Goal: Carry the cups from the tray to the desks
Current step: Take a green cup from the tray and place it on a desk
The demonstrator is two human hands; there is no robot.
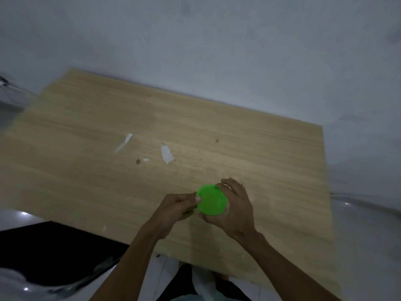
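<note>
Hands of 1 person are seen from above, over a wooden desk that stands against a pale wall. Between them a green cup is held, near the front edge of the desk and a little to the right of its middle. Only the round green top face of the cup is shown clearly, so it cannot be told whether the cup is upright or turned over, nor whether it touches the desk.

The right hand is wrapped around the right side of the cup, with the fingers curled over the far rim and the thumb at the near side. The left hand is placed at the left rim, where the edge of the cup is pinched between the thumb and the bent fingers.

On the desk, 2 white torn patches are seen behind the hands, well apart from the cup, and some small dark spots beside them. A black surface is seen at the lower left, beside the desk. The whole picture is dim and slightly blurred.
</note>
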